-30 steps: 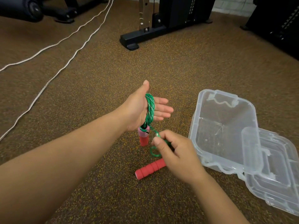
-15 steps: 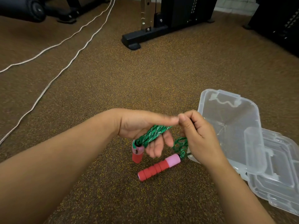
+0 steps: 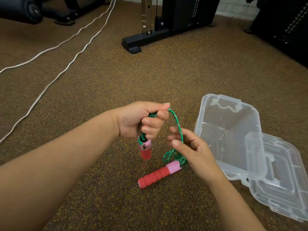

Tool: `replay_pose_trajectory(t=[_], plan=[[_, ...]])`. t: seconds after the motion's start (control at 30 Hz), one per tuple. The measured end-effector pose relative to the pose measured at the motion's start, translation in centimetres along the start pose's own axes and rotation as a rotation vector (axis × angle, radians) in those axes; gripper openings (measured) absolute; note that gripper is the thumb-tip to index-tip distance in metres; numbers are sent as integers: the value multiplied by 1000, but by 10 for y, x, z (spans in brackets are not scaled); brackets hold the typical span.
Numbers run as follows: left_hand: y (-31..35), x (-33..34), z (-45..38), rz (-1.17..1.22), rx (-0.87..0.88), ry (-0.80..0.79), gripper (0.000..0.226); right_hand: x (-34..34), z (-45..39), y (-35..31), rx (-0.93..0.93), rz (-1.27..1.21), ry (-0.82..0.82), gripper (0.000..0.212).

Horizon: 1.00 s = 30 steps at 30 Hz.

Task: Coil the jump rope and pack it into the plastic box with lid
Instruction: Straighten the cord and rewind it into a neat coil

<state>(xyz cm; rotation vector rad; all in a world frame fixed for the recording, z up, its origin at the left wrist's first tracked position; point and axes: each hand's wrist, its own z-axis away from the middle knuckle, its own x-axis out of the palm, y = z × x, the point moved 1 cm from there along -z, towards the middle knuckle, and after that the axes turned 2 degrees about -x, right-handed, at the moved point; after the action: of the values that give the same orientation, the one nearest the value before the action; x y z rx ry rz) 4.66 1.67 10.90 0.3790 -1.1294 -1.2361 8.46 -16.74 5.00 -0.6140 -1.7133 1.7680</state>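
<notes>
My left hand (image 3: 143, 120) is closed in a fist around the coiled green jump rope (image 3: 177, 125), with one red and pink handle (image 3: 145, 150) hanging below the fist. A loop of rope arcs from the fist down to my right hand (image 3: 191, 149), whose fingers are loosely spread with the rope running across them. The second red handle (image 3: 158, 175) lies on the floor beneath my right hand. The clear plastic box (image 3: 228, 130) stands open and empty to the right, and its clear lid (image 3: 283, 179) lies on the floor against its near right side.
The floor is brown speckled carpet. A black gym machine base (image 3: 150, 39) stands at the back centre, more dark equipment (image 3: 283, 30) at the back right. Two white cords (image 3: 55, 75) run across the floor on the left.
My left hand has turned and closed into a fist on the coil. My right hand dropped from pinching the rope near the left fingertips to lower down, fingers spread, with a loop hanging between the hands.
</notes>
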Motion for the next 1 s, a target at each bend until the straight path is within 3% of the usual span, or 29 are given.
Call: replay_pose_trajectory(t=[0.1, 0.3, 0.47, 0.53, 0.6, 0.67, 0.77, 0.87, 0.93, 1.0], plan=[[5, -2, 0, 44, 56, 45, 35, 2, 1, 5, 3, -20, 55, 33], [8, -8, 2, 89, 106, 149, 31, 8, 1, 19, -27, -111, 429, 21], [11, -12, 3, 133, 139, 255, 34, 17, 9, 30, -149, -116, 625, 23], [14, -13, 3, 152, 159, 289, 38, 20, 15, 38, -282, 209, 542, 14], [17, -11, 3, 161, 182, 306, 39, 20, 20, 56, -320, 578, 333, 28], [20, -10, 4, 157, 208, 306, 39, 15, 22, 77, -200, 900, 114, 42], [25, -9, 6, 147, 218, 272, 38, 7, 27, 96, 83, 1240, -142, 34], [22, -7, 8, 101, 161, 200, 31, 4, 22, 90, 163, 1104, -124, 46], [16, -5, 6, 47, 92, 156, 30, 6, 14, 75, 100, 892, 64, 65], [8, -4, 3, 5, 3, 99, 30, 12, 3, 57, -12, 659, 259, 60]])
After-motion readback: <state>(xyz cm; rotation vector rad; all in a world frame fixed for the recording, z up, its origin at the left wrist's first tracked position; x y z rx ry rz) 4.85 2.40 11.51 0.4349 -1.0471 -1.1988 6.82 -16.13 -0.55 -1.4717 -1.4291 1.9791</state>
